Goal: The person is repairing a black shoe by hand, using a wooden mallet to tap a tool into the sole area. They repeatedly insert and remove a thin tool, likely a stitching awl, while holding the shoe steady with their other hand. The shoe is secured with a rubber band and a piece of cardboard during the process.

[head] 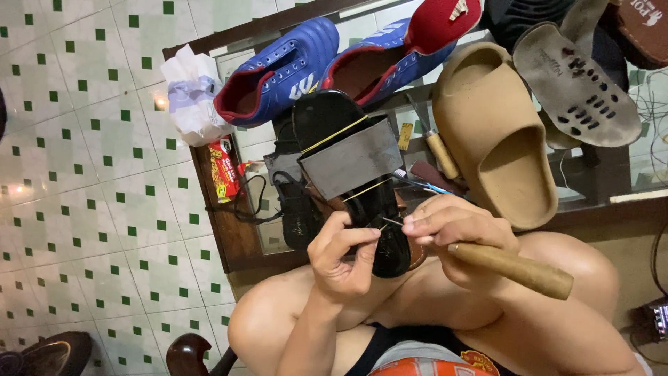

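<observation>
A black sandal (351, 150) with a grey strap and yellow rubber bands rests on my knees, heel toward me. My left hand (341, 254) pinches a thin thread or needle tip at the sandal's heel edge. My right hand (452, 237) grips a wooden-handled awl (515, 270), its handle sticking out to the right, and its fingertips meet the left hand's at the heel.
A low wooden table (229, 230) ahead carries a pair of blue and red football boots (278, 69), a tan slide sandal (494, 132), a grey insole (577, 87), crumpled white paper (191, 94), a small red packet (223, 170) and a second wooden-handled tool (438, 150). Green and white tiled floor lies to the left.
</observation>
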